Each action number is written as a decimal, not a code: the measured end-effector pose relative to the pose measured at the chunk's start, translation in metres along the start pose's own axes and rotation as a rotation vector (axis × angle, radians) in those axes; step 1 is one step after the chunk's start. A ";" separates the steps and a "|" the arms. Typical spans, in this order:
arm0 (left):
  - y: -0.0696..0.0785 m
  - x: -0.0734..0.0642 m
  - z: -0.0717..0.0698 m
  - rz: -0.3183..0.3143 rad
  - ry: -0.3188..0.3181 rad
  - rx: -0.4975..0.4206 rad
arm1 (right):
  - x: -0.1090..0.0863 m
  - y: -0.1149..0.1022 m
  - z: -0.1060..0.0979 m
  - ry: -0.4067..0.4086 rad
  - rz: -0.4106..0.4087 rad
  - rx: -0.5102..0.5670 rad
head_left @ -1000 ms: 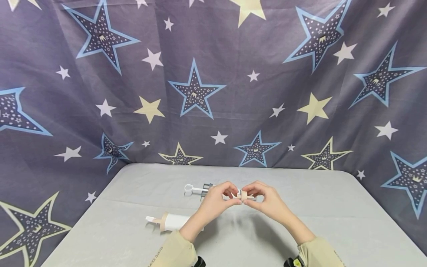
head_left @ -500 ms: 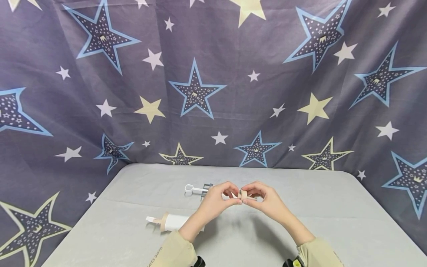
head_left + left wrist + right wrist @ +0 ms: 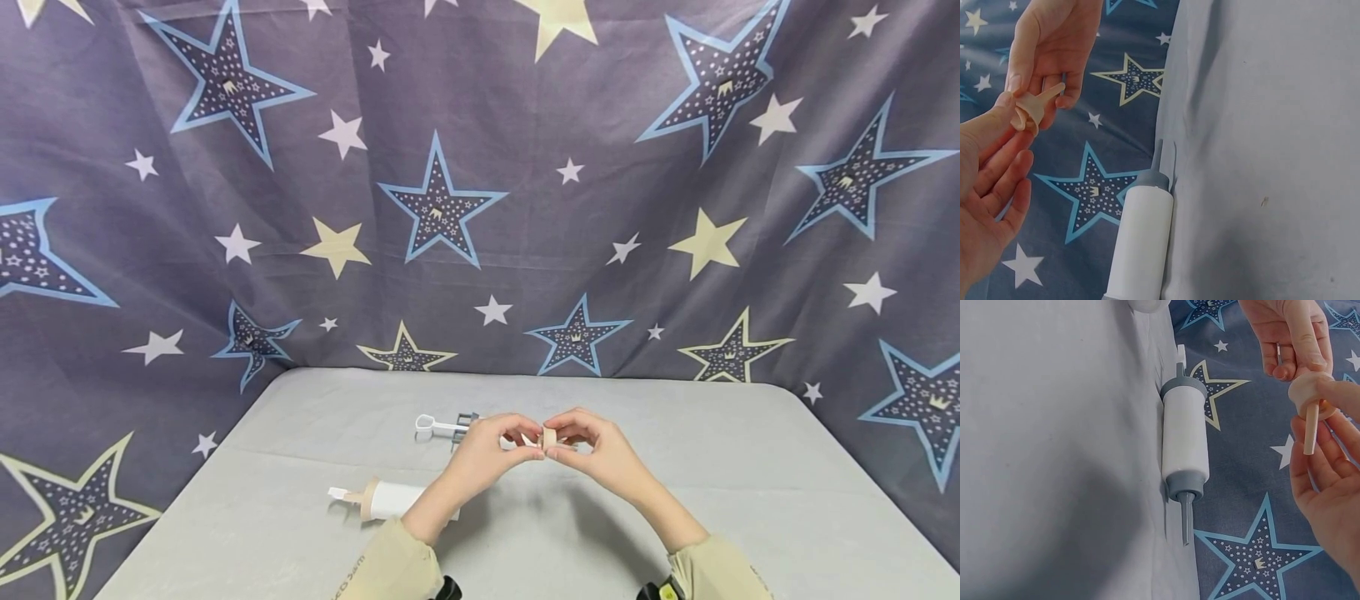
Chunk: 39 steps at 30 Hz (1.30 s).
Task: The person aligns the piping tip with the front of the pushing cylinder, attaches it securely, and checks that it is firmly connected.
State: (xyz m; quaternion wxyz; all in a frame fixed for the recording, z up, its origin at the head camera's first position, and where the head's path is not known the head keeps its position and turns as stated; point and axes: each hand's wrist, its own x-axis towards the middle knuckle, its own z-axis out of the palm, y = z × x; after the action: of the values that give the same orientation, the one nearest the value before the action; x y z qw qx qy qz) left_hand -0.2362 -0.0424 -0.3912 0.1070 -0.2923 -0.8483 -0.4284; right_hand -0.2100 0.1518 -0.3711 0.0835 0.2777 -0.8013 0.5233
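Thumb and fingers of the left hand (image 3: 491, 443) and the right hand (image 3: 600, 447) keep a pinching grip on one smooth beige nozzle (image 3: 1304, 392) — a rounded cap with a slim stem — above the softly creased, pale grey desk (image 3: 712, 475). Beyond the left hand lies a white tube with grey ends (image 3: 1185, 434); a beige-collared white cylinder (image 3: 396, 499) rests on the near side.

backdrop: dark purple-grey cloth (image 3: 517, 208), printed with stars (image 3: 345, 133) in white, pale yellow and blue outline (small crowns (image 3: 436, 213) inside the dotted ones). grey tabletop (image 3: 712, 467), rounded far corners, cloth behind it.
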 end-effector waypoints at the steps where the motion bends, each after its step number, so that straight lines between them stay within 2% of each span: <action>1: 0.000 0.000 0.000 0.003 0.001 0.000 | 0.000 0.000 0.000 0.001 0.001 0.003; 8: -0.002 -0.001 -0.001 0.035 0.016 0.005 | -0.001 0.003 0.001 0.007 0.008 0.047; 14: -0.003 -0.002 0.000 0.025 0.015 0.000 | -0.001 0.005 0.001 0.012 0.008 0.052; 21: -0.006 -0.004 -0.003 -0.004 -0.010 -0.003 | -0.002 0.004 0.001 0.012 0.003 0.046; 33: -0.017 -0.016 -0.011 -0.005 -0.052 0.010 | -0.006 0.008 0.004 -0.007 0.009 0.075; 39: -0.026 -0.022 -0.019 -0.001 -0.069 0.019 | -0.006 0.033 0.007 -0.012 0.007 0.088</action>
State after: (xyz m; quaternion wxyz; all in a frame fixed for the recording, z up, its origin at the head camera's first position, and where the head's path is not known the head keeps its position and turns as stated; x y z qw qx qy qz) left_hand -0.2351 -0.0787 -0.4064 0.0801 -0.3056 -0.8555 -0.4101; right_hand -0.2217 0.1580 -0.4029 0.0646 0.2815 -0.7791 0.5565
